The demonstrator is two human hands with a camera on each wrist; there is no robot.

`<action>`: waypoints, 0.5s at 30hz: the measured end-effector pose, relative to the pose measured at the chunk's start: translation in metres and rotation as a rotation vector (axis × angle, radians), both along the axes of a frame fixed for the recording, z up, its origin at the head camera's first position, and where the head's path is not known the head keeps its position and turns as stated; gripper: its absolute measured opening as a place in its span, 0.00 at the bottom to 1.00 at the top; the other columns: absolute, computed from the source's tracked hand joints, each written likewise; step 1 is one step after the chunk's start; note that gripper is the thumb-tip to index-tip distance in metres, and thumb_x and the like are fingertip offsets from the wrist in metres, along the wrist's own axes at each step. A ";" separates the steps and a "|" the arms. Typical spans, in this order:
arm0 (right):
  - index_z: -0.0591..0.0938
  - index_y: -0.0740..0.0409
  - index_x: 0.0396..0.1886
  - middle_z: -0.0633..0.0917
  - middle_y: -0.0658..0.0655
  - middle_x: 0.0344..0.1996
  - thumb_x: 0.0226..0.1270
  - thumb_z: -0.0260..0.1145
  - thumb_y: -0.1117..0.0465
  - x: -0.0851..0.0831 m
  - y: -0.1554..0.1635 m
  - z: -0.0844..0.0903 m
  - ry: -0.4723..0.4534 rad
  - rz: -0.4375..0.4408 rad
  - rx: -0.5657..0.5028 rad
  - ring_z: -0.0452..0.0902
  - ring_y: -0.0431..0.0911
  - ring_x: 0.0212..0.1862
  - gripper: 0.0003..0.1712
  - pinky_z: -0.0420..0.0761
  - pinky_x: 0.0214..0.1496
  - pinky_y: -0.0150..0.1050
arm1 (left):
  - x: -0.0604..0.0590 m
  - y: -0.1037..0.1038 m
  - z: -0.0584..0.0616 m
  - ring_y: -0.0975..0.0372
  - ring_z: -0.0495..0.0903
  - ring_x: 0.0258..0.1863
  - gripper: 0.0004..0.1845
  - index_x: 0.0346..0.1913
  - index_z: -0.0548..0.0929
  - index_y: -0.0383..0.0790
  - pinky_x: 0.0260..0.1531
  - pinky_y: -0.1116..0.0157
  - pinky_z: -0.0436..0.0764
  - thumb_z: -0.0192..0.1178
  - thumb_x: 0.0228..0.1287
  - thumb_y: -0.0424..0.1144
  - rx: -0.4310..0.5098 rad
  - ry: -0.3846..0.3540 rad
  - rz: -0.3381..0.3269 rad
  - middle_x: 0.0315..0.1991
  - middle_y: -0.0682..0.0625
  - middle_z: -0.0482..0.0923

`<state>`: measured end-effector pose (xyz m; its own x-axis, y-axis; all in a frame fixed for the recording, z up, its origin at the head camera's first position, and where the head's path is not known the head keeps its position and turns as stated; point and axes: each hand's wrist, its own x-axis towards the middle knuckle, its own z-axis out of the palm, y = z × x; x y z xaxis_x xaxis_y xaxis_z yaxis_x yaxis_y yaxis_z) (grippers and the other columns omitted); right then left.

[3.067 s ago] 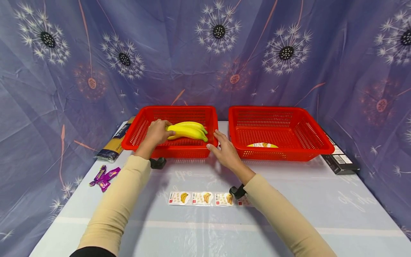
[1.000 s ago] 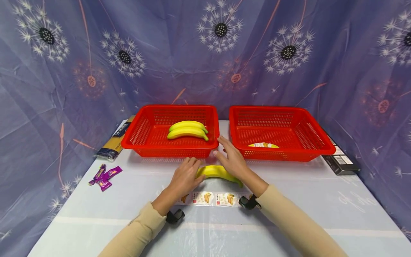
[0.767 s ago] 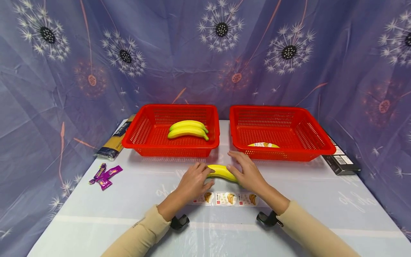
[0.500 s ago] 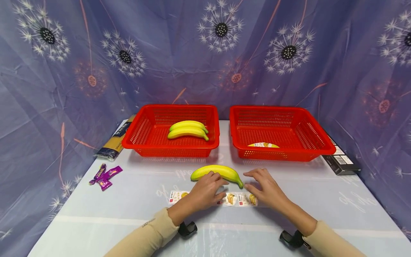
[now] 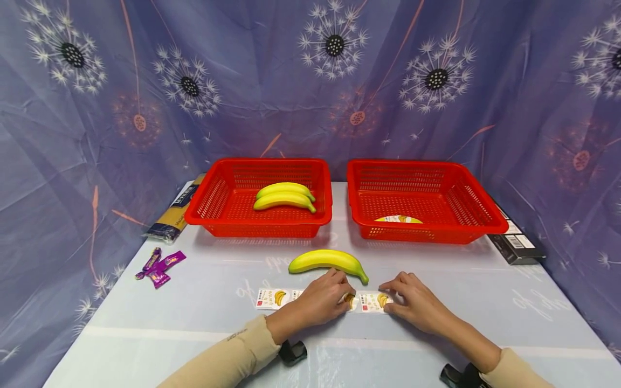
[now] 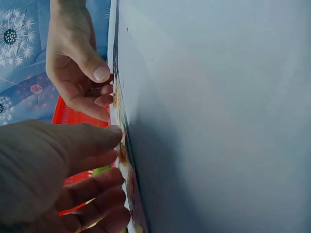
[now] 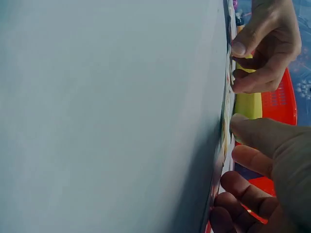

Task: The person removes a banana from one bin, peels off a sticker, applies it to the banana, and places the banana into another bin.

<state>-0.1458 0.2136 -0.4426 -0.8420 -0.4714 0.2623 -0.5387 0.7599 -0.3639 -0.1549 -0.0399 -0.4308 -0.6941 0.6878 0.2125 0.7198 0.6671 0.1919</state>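
Both hands rest fingertips-down on the strip of banana stickers (image 5: 310, 299) at the near middle of the table (image 5: 485, 302). The left hand (image 5: 320, 303) lies with its fingers curled over the strip's middle. The right hand (image 5: 412, 302) works at the strip's right end, and the wrist views show its thumb and fingers pinching at the edge there — likely one hand pins the strip flat while the other picks at a sticker, though the actual peel line is too small to make out.

Behind it all hangs a blue dandelion-print cloth (image 5: 310, 81), which also covers the sides. Two red baskets stand side by side at the far edge: the left basket (image 5: 213, 202) holds two bananas (image 5: 283, 197), the right basket (image 5: 480, 210) only a round label (image 5: 398, 219) on its floor. A single banana (image 5: 327, 261) lies loose on the table just beyond the hands — within easy reach of the stickers, apart from both baskets. Off to the left are a flat yellow-and-dark packet (image 5: 176, 213) and some purple candy wrappers (image 5: 159, 266); a dark box (image 5: 515, 243) sits at the right.
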 end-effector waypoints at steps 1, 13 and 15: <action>0.83 0.46 0.43 0.74 0.41 0.32 0.46 0.76 0.56 0.000 0.001 -0.001 -0.005 0.001 0.009 0.62 0.34 0.38 0.21 0.66 0.36 0.29 | 0.000 0.000 0.000 0.66 0.69 0.40 0.07 0.39 0.85 0.50 0.38 0.74 0.71 0.65 0.57 0.42 -0.007 -0.004 0.001 0.38 0.57 0.75; 0.84 0.44 0.48 0.72 0.41 0.33 0.50 0.73 0.53 0.000 0.001 -0.003 -0.024 0.006 0.104 0.59 0.35 0.38 0.22 0.61 0.34 0.27 | 0.000 -0.001 -0.001 0.66 0.69 0.41 0.07 0.40 0.84 0.51 0.39 0.73 0.71 0.63 0.59 0.43 -0.065 -0.011 0.007 0.41 0.56 0.75; 0.84 0.44 0.49 0.72 0.41 0.34 0.50 0.73 0.53 0.001 0.000 -0.003 -0.015 0.007 0.118 0.60 0.36 0.39 0.22 0.63 0.35 0.28 | 0.000 -0.001 -0.001 0.66 0.69 0.41 0.07 0.40 0.85 0.51 0.39 0.73 0.71 0.63 0.59 0.43 -0.071 -0.007 0.002 0.41 0.56 0.75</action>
<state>-0.1449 0.2141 -0.4459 -0.8418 -0.5044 0.1922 -0.5397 0.7941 -0.2797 -0.1545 -0.0407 -0.4315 -0.6970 0.6993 0.1585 0.7170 0.6809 0.1489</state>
